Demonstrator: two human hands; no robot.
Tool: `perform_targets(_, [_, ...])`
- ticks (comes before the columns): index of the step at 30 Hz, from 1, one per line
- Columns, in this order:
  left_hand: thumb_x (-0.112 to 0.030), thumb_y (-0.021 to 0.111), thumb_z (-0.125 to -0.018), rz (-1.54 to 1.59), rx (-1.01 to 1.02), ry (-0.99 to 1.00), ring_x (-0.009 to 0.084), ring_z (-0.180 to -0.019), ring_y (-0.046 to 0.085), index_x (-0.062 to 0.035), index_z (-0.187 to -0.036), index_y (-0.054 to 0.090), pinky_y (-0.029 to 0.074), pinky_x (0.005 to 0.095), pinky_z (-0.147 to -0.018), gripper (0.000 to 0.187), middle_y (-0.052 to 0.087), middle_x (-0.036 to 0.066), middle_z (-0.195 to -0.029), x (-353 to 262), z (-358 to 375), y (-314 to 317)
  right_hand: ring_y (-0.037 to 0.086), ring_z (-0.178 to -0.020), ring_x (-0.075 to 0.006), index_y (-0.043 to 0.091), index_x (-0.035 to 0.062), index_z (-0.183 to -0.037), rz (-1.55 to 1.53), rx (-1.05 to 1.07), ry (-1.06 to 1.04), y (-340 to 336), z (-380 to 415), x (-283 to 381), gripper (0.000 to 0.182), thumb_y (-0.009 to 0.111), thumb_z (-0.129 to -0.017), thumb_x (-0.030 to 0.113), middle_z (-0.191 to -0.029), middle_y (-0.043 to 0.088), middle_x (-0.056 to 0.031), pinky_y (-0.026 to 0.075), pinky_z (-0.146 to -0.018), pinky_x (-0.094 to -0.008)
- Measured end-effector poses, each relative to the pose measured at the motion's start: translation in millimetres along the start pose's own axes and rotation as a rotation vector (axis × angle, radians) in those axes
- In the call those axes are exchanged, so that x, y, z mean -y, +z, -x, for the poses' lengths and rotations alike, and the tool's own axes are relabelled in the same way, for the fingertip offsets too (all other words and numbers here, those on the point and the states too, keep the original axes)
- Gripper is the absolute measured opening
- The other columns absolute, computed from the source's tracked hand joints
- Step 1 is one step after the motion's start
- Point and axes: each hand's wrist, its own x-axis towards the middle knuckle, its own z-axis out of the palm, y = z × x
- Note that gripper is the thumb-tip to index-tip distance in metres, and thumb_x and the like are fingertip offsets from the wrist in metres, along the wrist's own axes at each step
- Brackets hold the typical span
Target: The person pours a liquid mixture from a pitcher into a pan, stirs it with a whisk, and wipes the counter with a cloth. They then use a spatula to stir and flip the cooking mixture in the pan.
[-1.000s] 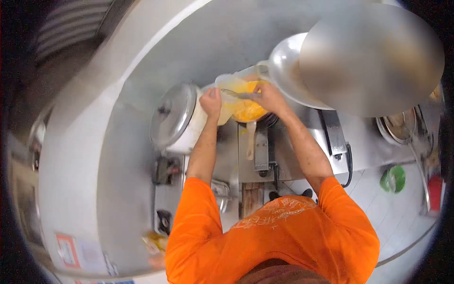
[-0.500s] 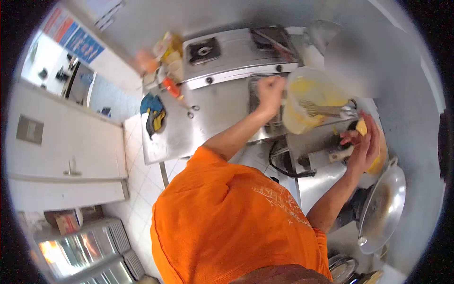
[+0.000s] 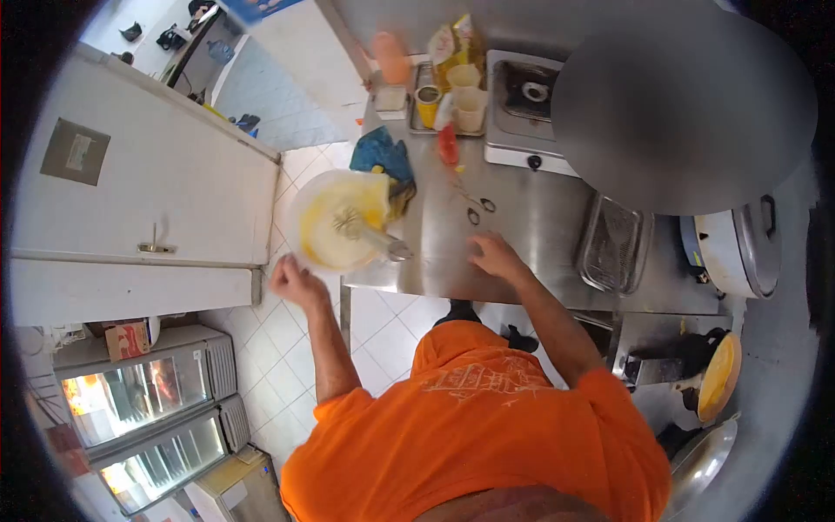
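My left hand (image 3: 297,283) is closed in a fist at the near left side of a translucent plastic container (image 3: 302,217), apparently on its handle. Pale yellow liquid coats the inside, and a whisk (image 3: 372,235) rests in it with its handle over the rim toward the right. The container is at the left end of the steel counter (image 3: 539,235). Over the counter's front edge, my right hand (image 3: 500,261) has its fingers apart and nothing visible in them. Scissors (image 3: 480,210) lie just beyond that hand.
A blue cloth or bag (image 3: 381,155) lies behind the container. Farther back are a tray of cups (image 3: 470,109) and a gas stove (image 3: 526,96). A wire-basket tray (image 3: 616,244), a large pot (image 3: 726,252) and a yellow-topped round item (image 3: 720,378) are on the right.
My left hand has carried the container and whisk from the right side to the left end of the counter. My right hand has left the yellow item at the right and come over the counter.
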Motion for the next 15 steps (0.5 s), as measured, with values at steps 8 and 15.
perform_targets(8, [-0.008,0.047,-0.078,-0.083,-0.26,-0.024,0.0077,-0.054,0.033,-0.0082,-0.054,0.03,0.029,0.0238,-0.05,0.03,0.032,-0.004,-0.057,25.1,-41.3,-118.1,0.046,-0.111,-0.0298,0.045,0.0204,-0.128,0.364,-0.099,-0.227,82.0,-188.2,120.4,0.06,0.064,-0.072,0.014,-0.126,0.041,-0.0139,0.044,-0.085,-0.0428])
perform_targets(15, [-0.007,0.045,-0.078,-0.058,-0.237,-0.134,0.0075,-0.054,0.03,-0.0095,-0.053,0.026,0.029,0.0252,-0.049,0.032,0.03,-0.004,-0.056,59.4,-40.5,-122.1,0.061,-0.083,-0.0263,0.065,0.0166,-0.101,0.329,0.073,-0.246,134.7,-120.8,80.2,0.025,0.051,-0.08,0.019,-0.082,0.063,-0.0069,0.046,-0.075,-0.0415])
